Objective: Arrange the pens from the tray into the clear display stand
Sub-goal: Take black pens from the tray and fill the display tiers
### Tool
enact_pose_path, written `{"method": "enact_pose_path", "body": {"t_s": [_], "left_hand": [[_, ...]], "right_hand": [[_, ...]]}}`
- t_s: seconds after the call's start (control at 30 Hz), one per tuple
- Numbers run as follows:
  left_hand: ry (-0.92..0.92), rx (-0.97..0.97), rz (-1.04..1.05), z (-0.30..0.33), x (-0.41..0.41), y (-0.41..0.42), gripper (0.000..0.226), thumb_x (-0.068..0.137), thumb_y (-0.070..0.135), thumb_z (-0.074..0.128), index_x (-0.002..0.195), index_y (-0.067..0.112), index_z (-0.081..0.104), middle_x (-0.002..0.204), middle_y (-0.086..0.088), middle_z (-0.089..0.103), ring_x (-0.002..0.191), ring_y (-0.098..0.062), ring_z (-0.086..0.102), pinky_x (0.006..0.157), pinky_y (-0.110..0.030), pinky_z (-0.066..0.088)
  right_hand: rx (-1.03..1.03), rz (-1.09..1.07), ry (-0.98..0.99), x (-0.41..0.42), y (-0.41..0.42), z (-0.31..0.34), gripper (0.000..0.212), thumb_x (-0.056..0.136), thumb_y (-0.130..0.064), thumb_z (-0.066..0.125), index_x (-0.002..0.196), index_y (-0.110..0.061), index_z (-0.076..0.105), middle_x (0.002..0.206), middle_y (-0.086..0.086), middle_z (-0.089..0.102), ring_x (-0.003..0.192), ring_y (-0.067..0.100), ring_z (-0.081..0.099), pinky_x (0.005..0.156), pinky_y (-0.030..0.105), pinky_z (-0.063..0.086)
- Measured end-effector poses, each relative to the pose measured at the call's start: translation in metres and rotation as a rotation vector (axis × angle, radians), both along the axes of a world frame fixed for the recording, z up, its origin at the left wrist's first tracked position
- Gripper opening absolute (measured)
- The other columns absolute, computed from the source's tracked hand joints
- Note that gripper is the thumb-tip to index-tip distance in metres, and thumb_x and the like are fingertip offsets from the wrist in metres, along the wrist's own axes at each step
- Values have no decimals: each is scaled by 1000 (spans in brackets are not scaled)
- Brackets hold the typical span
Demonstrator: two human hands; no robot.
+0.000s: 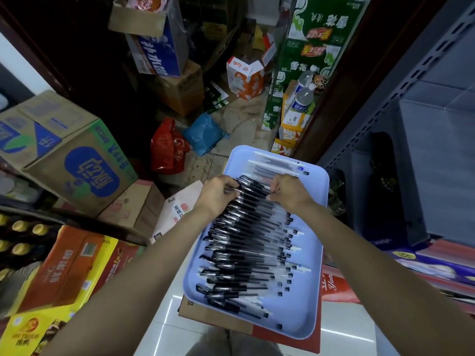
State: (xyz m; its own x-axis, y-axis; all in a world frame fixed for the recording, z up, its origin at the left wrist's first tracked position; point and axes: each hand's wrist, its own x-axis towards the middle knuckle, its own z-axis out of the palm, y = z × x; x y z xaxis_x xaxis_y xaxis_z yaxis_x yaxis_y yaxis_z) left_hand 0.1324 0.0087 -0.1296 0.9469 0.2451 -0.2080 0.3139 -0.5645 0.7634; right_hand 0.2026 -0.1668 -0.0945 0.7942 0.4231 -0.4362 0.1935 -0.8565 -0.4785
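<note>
Black pens (246, 242) in tray (312, 299), hands (218, 194) gripping top

Light blue tray (317, 291) with rounded corners, set on a flat cardboard box, long axis running away from the viewer. Filled with many clear-barrelled pens (246, 242) with black caps, lying crosswise in an overlapping heap, caps mostly toward the left; a few further pens (277, 164) at the far end, at least one with a blue tip. Display stand not identifiable in this view.
</note>
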Motion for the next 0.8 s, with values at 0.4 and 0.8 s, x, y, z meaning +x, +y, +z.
{"method": "enact_pose_path", "body": {"t_s": [0.4, 0.8], "left_hand": [[23, -90, 76, 1, -3, -1, 19, 81, 12, 71, 100, 8, 70, 105, -7, 69, 94, -15, 63, 81, -15, 44], [-30, -497, 146, 54, -4, -20, 21, 90, 26, 61, 71, 17, 65, 65, 9, 60, 72, -10, 53, 71, -26, 42]], "right_hand": [[51, -51, 28, -2, -1, -4, 16, 88, -12, 64, 95, 1, 60, 99, 24, 63, 97, 36, 59, 89, 45, 47], [544, -231, 80, -30, 7, 38, 23, 89, -14, 62, 82, 8, 66, 70, 12, 62, 52, 2, 53, 60, 16, 47]]}}
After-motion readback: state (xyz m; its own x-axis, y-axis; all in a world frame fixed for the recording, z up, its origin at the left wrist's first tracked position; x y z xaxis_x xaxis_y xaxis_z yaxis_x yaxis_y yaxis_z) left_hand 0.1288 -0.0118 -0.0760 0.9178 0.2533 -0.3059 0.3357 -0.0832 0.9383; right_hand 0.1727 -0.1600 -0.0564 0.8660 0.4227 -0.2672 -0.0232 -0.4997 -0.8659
